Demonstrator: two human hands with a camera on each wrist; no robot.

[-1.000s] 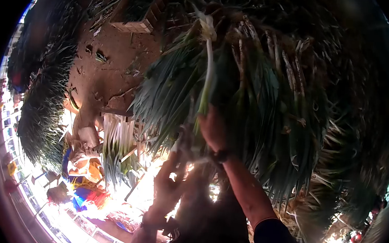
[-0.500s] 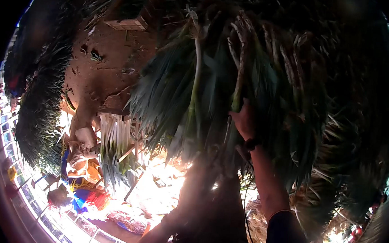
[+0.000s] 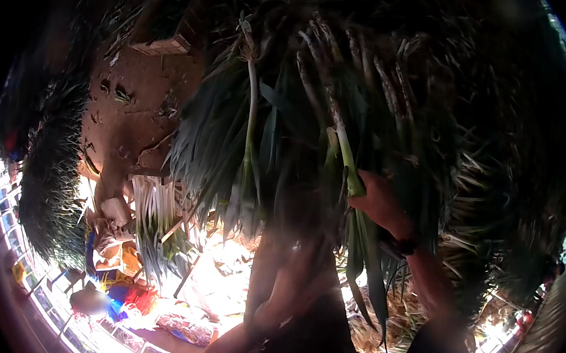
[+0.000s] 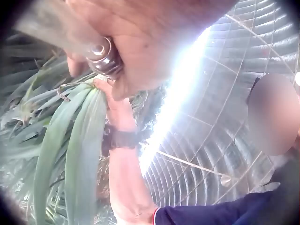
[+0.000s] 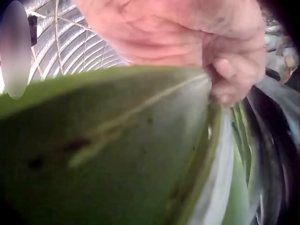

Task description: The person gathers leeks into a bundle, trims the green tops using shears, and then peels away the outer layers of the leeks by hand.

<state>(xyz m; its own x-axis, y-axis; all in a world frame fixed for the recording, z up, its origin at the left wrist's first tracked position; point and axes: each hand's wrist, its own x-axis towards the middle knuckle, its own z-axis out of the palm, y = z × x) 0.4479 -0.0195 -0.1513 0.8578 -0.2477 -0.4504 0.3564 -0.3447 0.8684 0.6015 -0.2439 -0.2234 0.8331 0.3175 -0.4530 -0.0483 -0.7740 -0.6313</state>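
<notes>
My right hand [image 3: 383, 200] grips one leek [image 3: 343, 141] low on its green part, the rooted white end pointing up and away. In the right wrist view, the curled fingers of my right hand [image 5: 215, 51] hold the base of broad green leaves [image 5: 117, 136]. My left hand [image 3: 285, 281] is lower and to the left, dim and blurred. In the left wrist view, my left hand [image 4: 150, 42] holds a blurred tool [image 4: 105, 58] with a shiny metal collar, close above the gripped leaves [image 4: 82, 140].
A large leek heap [image 3: 213, 139] spreads ahead and right, with a single leek [image 3: 253, 102] lying on it. At left are a wooden crate [image 3: 161, 45], brown ground [image 3: 125, 129], a bundle of pale stalks [image 3: 153, 207] and another leafy pile [image 3: 53, 180].
My right hand has left the pale leek at the heap's left and moved right, gripping another leek, now drawn toward me. My left hand has moved down. The view has shifted right.
</notes>
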